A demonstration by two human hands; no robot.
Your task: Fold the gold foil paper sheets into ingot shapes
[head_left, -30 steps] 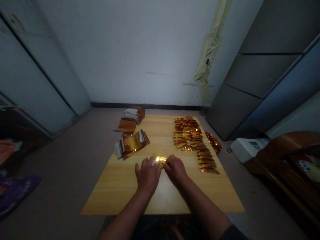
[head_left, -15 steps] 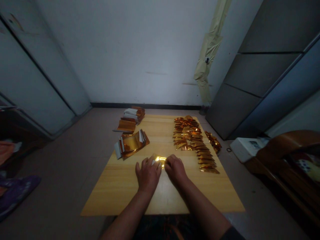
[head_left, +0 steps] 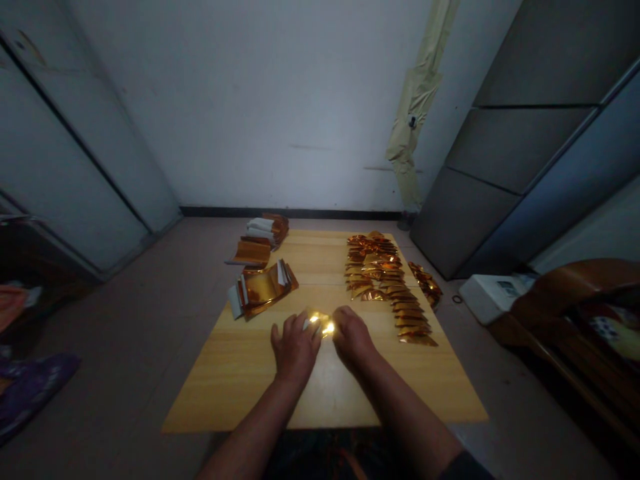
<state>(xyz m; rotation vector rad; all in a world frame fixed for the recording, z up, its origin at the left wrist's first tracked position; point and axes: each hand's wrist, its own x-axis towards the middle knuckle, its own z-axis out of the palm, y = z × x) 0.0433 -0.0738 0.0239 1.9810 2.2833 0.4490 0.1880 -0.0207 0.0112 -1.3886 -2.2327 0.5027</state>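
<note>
Both my hands rest on a low wooden table (head_left: 240,380), side by side near its middle. My left hand (head_left: 295,348) and my right hand (head_left: 353,337) each pinch an end of a small shiny gold foil sheet (head_left: 321,323) that glints between them on the tabletop. Fingers of both hands are curled and pressed onto the foil. A fanned stack of flat gold sheets (head_left: 263,287) lies just left and beyond my left hand. A long row of folded gold foil pieces (head_left: 387,283) runs along the right side of the table.
Two more stacks of gold and white sheets (head_left: 263,239) sit at the table's far left. More folded pieces (head_left: 425,283) lie off the right edge. A white device (head_left: 493,297), a wooden chair (head_left: 575,300) and grey cabinets (head_left: 525,167) stand to the right.
My hands stayed in place on the table; the fingers shifted slightly on the foil and its glint moved a little toward my right hand.
</note>
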